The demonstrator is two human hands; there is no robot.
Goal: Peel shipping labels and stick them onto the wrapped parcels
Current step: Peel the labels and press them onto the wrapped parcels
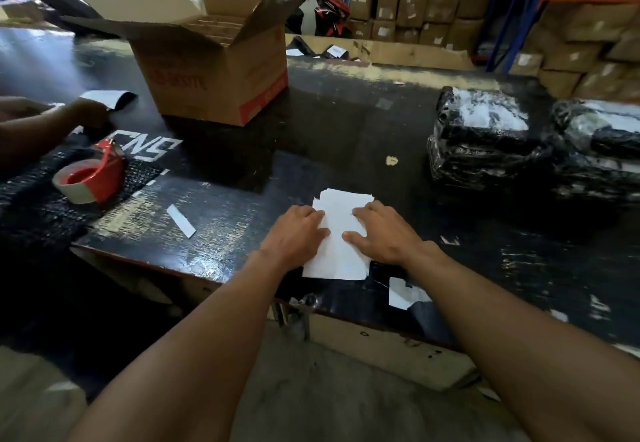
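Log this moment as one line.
left hand: on label stack | right hand: on label stack | wrapped parcels: piled right, untouched

Dim in here, lit from the upper left. Glaring off the worn black tabletop. Bending at the edges, wide-angle. Blurring over the stacked brown cardboard cartons behind.

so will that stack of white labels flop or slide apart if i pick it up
Probably floppy: the label stack looks like thin sheets lying flat on the table. Its staggered far edges suggest loose sheets that could fan apart. Likely light too, being only a thin pile.
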